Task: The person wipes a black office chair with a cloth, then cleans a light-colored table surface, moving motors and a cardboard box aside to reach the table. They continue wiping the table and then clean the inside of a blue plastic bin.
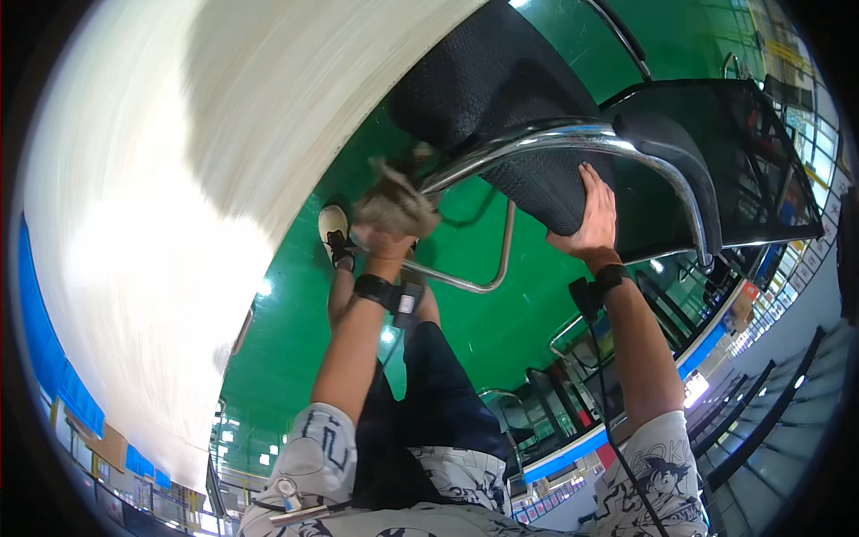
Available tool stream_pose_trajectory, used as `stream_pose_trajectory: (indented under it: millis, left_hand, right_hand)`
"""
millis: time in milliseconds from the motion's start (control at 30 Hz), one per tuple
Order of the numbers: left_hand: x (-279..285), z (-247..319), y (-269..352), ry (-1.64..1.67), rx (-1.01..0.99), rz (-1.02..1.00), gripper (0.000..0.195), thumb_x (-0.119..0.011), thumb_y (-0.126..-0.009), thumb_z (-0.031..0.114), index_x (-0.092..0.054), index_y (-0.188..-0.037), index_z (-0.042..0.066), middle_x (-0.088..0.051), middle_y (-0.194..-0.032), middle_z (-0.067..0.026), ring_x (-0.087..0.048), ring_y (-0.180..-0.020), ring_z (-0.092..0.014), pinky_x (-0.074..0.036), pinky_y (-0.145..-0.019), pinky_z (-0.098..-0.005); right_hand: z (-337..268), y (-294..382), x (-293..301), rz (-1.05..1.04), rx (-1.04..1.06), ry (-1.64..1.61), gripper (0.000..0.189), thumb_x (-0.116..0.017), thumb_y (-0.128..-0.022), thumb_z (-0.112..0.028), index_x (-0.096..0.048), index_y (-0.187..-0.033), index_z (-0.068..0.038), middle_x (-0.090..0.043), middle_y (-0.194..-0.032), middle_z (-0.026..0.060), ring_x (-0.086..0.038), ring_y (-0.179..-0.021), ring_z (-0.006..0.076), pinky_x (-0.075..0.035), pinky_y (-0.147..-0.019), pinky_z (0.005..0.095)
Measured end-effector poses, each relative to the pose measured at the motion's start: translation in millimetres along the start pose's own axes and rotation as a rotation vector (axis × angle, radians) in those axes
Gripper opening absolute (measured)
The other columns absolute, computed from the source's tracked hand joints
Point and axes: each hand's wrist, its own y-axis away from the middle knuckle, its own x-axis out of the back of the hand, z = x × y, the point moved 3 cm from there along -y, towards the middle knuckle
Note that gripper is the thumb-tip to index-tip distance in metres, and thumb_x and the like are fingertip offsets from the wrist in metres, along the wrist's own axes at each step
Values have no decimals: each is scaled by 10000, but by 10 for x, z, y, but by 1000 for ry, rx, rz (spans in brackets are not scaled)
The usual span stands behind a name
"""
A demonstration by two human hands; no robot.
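Observation:
My left hand (389,231) is closed on a blurred grey-brown cloth (396,201), held at the lower front of a chair's chrome armrest tube (537,137). With its fingers spread along the edge, my right hand (594,215) rests on the side of the black textured chair seat (537,184). The chair has a black mesh backrest (704,161) and a black arm pad (671,144). Both wrists wear black straps with small devices.
A large pale tabletop (154,134) fills the left side, close to the chair seat. Below lies a green floor (463,329), with the chair's bent chrome leg (503,248) above it. More chairs (564,396) stand at the lower right.

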Motion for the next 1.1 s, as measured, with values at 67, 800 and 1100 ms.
stream_pose_trajectory:
  millis: [67, 800, 1100]
  left_hand:
    - [-215, -439, 299, -18, -132, -29, 542, -803, -755, 372, -666, -1186, 73, -690, -1143, -152, -640, -1057, -349, -511, -936, -460]
    - [1289, 795, -295, 426, -562, 194, 454, -798, -805, 328, -711, -1192, 108, -700, -1206, -104, -656, -1125, -308, -514, -995, -415]
    - [2331, 2407, -1636, 716, -248, -1252, 536, -939, -611, 80, -703, -1086, 6, -745, -973, -68, -690, -910, -143, -544, -866, -299]
  right_hand:
    - [-8, -8, 8, 24, 40, 15, 1062, -830, -501, -295, -417, -1444, -35, -486, -1444, 219, -471, -1346, 392, -335, -1158, 497]
    - [15, 100, -26, 84, 70, -37, 1126, -881, -510, -433, -433, -1451, -10, -484, -1439, 228, -445, -1364, 380, -328, -1168, 491]
    - [-72, 236, -86, 108, 47, -82, 1102, -858, -530, -492, -461, -1433, 1, -508, -1406, 242, -454, -1348, 400, -320, -1158, 504]
